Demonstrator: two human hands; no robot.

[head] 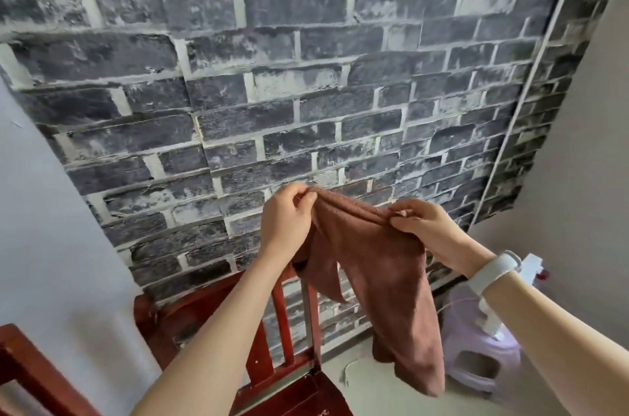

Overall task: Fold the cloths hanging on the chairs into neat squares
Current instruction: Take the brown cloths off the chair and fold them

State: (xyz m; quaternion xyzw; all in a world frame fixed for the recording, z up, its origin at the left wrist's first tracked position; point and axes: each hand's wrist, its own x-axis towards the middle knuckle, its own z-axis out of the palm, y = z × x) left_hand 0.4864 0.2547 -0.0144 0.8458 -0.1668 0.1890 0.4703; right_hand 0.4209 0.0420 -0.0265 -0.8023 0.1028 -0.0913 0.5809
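A brown cloth [384, 265] hangs in the air in front of the brick wall, held up by its top edge. My left hand [287, 221] pinches the cloth's upper left corner between thumb and fingers. My right hand [425, 228] pinches the top edge further right; a white band sits on that wrist. The cloth droops in loose folds, its lowest tip near the floor at the right. A red wooden chair [289, 323] stands directly below, its slatted back partly hidden by my left forearm and the cloth.
A dark grey brick-pattern wall [272, 92] fills the background. A second red chair [30, 368] shows at the bottom left. A pale purple plastic stool [476, 361] stands on the floor at the right, with a white object on it.
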